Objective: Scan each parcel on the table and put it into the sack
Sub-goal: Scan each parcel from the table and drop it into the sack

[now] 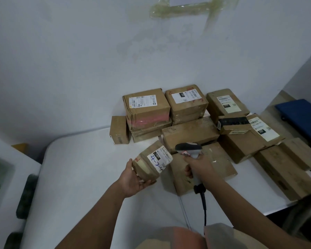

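Note:
My left hand (133,178) holds a small brown parcel (151,162) above the white table (88,168), tilted so its white label with blue handwriting faces up and right. My right hand (198,166) grips a grey barcode scanner (188,149) by its handle, its head close to the parcel's label. The scanner's black cable (204,207) runs down toward my body. Several brown cardboard parcels (190,133) lie and stand in a pile on the table behind and to the right of my hands. No sack is clearly in view.
A white wall rises behind the table. A small box (119,129) stands alone at the pile's left end. A blue object (302,115) sits on the floor at the right. Dark green shapes (26,194) lie off the table's left edge.

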A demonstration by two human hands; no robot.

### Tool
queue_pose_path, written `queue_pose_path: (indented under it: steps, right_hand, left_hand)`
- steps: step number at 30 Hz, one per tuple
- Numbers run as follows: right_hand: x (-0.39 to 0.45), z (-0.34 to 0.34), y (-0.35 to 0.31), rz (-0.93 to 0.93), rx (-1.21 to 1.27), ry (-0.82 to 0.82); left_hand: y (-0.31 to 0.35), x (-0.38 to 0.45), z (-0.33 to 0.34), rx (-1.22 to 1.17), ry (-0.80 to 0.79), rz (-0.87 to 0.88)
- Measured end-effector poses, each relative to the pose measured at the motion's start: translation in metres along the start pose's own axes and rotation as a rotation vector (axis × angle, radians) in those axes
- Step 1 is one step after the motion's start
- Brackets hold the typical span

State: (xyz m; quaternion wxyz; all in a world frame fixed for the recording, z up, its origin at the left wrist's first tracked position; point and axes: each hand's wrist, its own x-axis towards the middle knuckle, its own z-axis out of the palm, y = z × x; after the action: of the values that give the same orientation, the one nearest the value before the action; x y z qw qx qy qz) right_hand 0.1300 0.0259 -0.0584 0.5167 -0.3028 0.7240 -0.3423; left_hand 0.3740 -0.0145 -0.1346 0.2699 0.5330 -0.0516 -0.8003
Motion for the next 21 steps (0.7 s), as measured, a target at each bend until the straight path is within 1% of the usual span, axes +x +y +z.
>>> queue_pose_path:
  steps: [2, 4, 6, 8, 10, 12, 14, 16, 17, 18, 21]
  right_hand:
    - [-0.003, -0.003, 0.002, 0.021, 0.019, 0.012]
    - [-0.006, -0.006, 0.004, 0.033, 0.022, 0.016]
    - [-0.008, -0.008, 0.004, 0.035, 0.024, 0.019]
    - [-0.010, -0.009, 0.004, 0.034, 0.038, 0.019]
    - [-0.009, -0.010, 0.006, 0.034, 0.043, 0.019]
    - [-0.009, -0.011, 0.007, 0.033, 0.031, 0.022]
    - [-0.008, -0.012, 0.007, 0.031, 0.036, 0.020]
    - [-0.008, -0.014, 0.006, 0.035, 0.059, 0.024]
    - [-0.008, -0.015, 0.006, 0.035, 0.067, 0.028]
    - [-0.008, -0.016, 0.007, 0.034, 0.068, 0.032]
    - [-0.007, -0.019, 0.010, 0.027, 0.039, 0.043]
  left_hand:
    - [-0.005, 0.005, 0.000, -0.032, 0.032, -0.033]
    - [-0.008, 0.009, -0.002, -0.009, 0.108, -0.027]
    - [-0.008, 0.008, -0.005, 0.114, 0.195, 0.037]
    - [-0.005, 0.009, -0.010, 0.305, 0.244, 0.122]
    - [-0.003, 0.009, -0.009, 0.416, 0.210, 0.151]
    - [-0.004, 0.008, -0.003, 0.557, 0.159, 0.128]
    - [-0.006, 0.008, 0.004, 0.791, 0.123, 0.096]
    - [-0.010, 0.013, 0.008, 0.991, 0.128, 0.137]
    - [-0.011, 0.018, 0.007, 1.050, 0.143, 0.155]
    - [-0.012, 0.021, 0.006, 1.073, 0.163, 0.158]
    - [-0.014, 0.027, 0.001, 1.005, 0.171, 0.136]
